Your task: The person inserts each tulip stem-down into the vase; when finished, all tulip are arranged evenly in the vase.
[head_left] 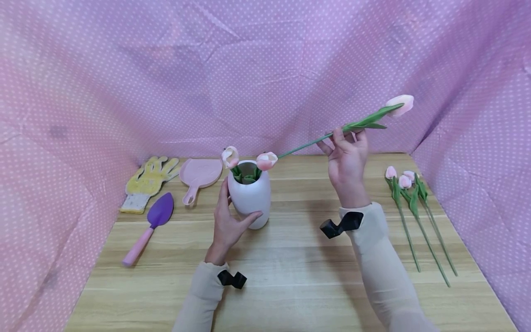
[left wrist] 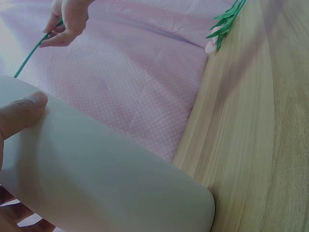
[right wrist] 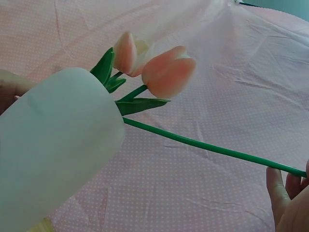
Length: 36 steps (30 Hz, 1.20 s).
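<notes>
1. One pink-and-white tulip (head_left: 367, 122) sits in our right hand (head_left: 348, 159), raised above the table, with thumb and fingers pinching the stem near the leaves.
2. We judge the step in hand to be bringing this stem to the vase mouth. The next move seems to call for raising the bloom so the stem tips steeper, then feeding it down past the flowers there.
3. Its long axis lies on a slant, nearer level than upright. The bloom points up and to the right of the pinch; the bare stem runs down to the left. Its lower end meets the rim area, but we cannot tell whether it is inside.
4. Left of that pinch and lower, our left hand (head_left: 230, 226) wraps the white vase (head_left: 250, 198), thumb across the front, keeping it upright on the wooden table (head_left: 290, 267).
5. Just above the left hand's hold, two tulips (head_left: 267, 161) lean out of the vase.
6. Right of the raised grip and below it, three loose tulips (head_left: 413, 204) lie with blooms facing away from us.
7. Farther left of the vase grip, we have a pink pan (head_left: 201, 173), a purple trowel (head_left: 161, 210) and a yellow glove (head_left: 145, 182).
</notes>
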### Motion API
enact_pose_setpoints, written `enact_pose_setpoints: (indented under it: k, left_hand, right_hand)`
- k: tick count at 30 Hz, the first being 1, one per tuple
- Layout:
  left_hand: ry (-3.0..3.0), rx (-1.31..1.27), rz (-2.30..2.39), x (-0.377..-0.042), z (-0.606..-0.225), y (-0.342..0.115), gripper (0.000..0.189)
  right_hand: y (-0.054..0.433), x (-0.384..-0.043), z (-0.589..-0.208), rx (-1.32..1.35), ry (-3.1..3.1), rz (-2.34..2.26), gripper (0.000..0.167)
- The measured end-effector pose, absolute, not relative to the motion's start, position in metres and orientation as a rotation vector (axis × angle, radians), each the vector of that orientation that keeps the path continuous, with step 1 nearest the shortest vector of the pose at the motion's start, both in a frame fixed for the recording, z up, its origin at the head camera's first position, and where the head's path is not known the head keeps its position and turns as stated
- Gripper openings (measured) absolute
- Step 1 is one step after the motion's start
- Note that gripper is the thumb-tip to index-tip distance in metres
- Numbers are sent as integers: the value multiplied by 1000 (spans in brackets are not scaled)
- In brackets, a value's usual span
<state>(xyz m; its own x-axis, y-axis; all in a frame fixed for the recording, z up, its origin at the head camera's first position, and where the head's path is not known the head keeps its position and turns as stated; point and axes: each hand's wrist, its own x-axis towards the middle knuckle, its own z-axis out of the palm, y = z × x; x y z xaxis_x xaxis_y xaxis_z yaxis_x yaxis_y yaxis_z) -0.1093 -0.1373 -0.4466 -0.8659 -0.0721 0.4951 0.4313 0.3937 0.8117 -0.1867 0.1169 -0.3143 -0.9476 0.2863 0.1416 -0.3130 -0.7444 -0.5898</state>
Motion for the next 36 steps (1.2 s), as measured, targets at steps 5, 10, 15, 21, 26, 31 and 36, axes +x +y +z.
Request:
enact_pose_setpoints:
  k: [5,10,15,21,26,31,36]
  left_hand:
    - [-2205,-308,-1475,-109,-446,-138,114]
    - [-2207,-308,-1477,-109,-446,-137,114]
    - [-2212,-305,-1476,-109,-446,-137,115]
    - [-2217,-294,-1487,-108,-444,-136,114]
    - [-2221,-287,-1488,-108,-444,-137,113]
    - [-2222,-276,-1490,-108,-446,-137,113]
    - [-2219,-274,-1487,-108,-446,-136,113]
  right_hand:
    - [107,-188,-312,95,-975,2642,21]
    - [97,-187,-309,136,-1051,2598,19]
    - [87,-186,-308,197,-1090,2565,23]
    - [74,-186,-308,262,-1180,2496,29]
    - [64,-190,-310,324,-1251,2468,32]
    - [55,-195,-315,384,-1350,2450,35]
    - [48,-199,-322,466,-1448,2457,39]
